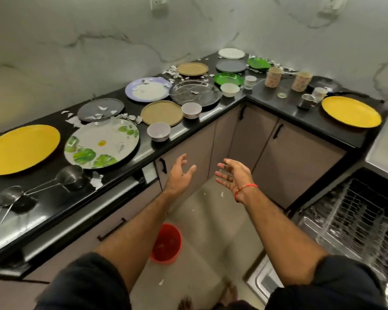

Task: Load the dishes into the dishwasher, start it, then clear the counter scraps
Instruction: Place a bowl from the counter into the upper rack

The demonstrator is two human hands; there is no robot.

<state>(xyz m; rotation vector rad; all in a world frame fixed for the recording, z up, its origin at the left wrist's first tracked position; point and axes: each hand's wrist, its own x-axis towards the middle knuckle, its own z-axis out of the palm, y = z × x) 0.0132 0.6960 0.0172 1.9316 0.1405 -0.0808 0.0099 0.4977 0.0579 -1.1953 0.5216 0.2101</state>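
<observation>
Two hands, our left hand (181, 173) and right hand (233, 175), empty, fingers spread, apart over the floor, seemingly poised to lift plates off the bench (213, 118) into the dishwasher rack (356, 211).

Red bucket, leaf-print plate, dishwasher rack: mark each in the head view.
red bucket (166, 243): head view, on its inner wall.
leaf-print plate (101, 143): head view, on its white centre.
dishwasher rack (354, 211): head view, on the wire grid.

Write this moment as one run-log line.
left hand: open, empty | right hand: open, empty | dishes: on counter | dishwasher: open | scraps: uncleared
</observation>
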